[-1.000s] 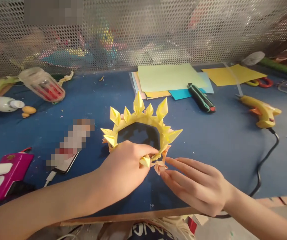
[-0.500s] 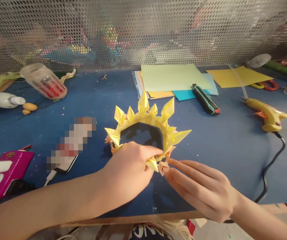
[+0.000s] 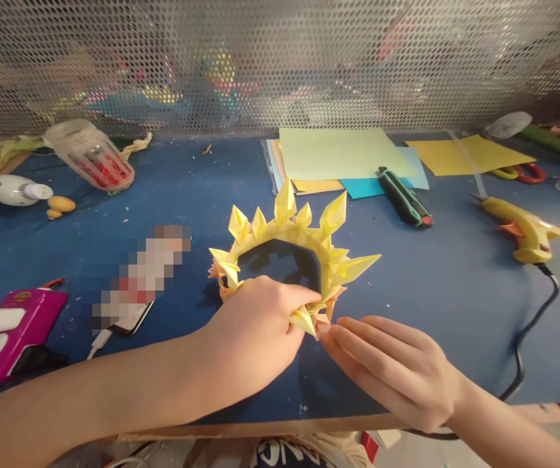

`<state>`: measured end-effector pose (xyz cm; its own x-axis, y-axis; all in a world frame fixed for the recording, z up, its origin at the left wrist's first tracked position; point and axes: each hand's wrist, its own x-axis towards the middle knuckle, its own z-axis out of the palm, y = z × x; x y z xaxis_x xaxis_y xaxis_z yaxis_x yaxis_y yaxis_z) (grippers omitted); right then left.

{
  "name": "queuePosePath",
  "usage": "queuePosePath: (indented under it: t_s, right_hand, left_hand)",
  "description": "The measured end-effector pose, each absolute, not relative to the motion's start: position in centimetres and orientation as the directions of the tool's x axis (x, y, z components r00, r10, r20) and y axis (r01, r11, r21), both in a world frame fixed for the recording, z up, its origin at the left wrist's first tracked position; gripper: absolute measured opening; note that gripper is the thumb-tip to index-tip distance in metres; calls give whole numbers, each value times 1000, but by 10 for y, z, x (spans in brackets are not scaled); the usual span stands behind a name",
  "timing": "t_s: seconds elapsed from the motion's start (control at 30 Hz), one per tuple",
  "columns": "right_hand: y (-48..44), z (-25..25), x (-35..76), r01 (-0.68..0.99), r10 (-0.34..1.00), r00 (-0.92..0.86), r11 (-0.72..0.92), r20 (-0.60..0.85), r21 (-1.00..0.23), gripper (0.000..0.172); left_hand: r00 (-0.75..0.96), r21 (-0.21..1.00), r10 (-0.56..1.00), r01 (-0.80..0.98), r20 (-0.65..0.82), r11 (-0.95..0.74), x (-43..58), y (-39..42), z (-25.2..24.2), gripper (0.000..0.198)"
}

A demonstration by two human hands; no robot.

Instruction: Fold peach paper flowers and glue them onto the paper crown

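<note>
A ring of folded yellow paper points (image 3: 284,229), with peach folded pieces along its outside, is held over the blue table. My left hand (image 3: 265,325) is closed on the ring's near side, its index finger stretched along the inner edge. Just right of that grip, the fingertips of my right hand (image 3: 391,367) touch a small peach folded piece (image 3: 322,322) at the ring's near right. The right fingers are long and close together, and the thumb is hidden.
Coloured paper sheets (image 3: 338,153) and a green cutter (image 3: 405,198) lie at the back. A yellow glue gun (image 3: 523,227) with a black cord is at right. A phone (image 3: 133,318), magenta device (image 3: 30,331), jar (image 3: 92,156) and bottle (image 3: 9,192) are at left.
The right fingertips have shifted slightly on the peach piece, and its outer part now sits closer to the ring. My left hand keeps its grip. The whole view has shifted slightly.
</note>
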<state>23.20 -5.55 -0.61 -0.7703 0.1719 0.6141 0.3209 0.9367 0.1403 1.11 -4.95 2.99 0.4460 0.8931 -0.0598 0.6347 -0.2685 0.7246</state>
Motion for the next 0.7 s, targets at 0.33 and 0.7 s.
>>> queuePosePath:
  t_s: [0.33,0.7]
  right_hand:
    - [-59,-21,241,235,280,-783,960,556,-152,37]
    - [-58,-22,243,219,202,-819,975,537,-33,38]
  left_hand:
    - [462,749,885,606,-58,-268,10,-50,31,32]
    - [502,774,863,567,-55,-281,9,-52,33,34]
